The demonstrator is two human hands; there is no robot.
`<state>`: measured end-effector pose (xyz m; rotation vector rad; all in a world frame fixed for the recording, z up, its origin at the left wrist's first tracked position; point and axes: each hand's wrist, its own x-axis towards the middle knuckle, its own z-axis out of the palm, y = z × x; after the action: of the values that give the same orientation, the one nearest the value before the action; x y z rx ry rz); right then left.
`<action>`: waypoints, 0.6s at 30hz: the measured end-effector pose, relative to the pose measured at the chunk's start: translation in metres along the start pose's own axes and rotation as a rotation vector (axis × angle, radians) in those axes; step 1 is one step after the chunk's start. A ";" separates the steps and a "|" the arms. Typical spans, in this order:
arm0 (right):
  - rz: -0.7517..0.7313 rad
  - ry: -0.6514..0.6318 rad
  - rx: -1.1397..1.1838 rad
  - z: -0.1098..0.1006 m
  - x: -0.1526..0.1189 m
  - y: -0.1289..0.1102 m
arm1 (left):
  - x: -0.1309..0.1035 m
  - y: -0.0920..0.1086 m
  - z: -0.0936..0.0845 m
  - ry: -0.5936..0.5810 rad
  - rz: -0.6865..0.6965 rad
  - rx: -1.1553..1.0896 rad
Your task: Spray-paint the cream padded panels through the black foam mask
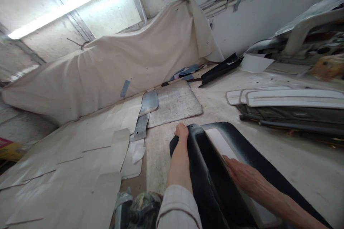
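Note:
A large black sheet piece (200, 171), perhaps leather or coated cloth, lies folded over in front of me, with rounded corners and a pale sheen along its fold. My left hand (181, 130) is closed at its far left corner, fingers partly hidden. A long white panel (219, 139) with a thin edge rests against the black material on the right. My right hand (239, 172) grips this panel along its left edge, thumb and fingertips partly out of sight. Between the two hands the black material forms a deep dark hollow.
Overlapping cream sheets (67, 171) cover the left side. A worn grey board (176, 103) lies ahead, below a beige hanging cloth (150, 53). Stacked white-edged panels (292, 98) stand at right, near a sewing machine (303, 35). Dark machinery (137, 209) sits at the bottom edge.

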<state>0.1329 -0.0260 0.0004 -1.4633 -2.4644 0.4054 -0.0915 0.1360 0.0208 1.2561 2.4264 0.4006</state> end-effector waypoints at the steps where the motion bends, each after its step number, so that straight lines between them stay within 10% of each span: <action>1: -0.004 0.005 -0.028 0.001 0.001 -0.002 | 0.001 0.001 -0.001 -0.003 -0.010 -0.003; 18: -0.118 0.023 -0.356 0.008 0.009 -0.026 | 0.010 0.007 -0.008 -0.031 -0.106 -0.041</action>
<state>0.1052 -0.0310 0.0028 -1.4213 -2.6875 -0.0794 -0.0959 0.1478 0.0287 1.1023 2.4337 0.3962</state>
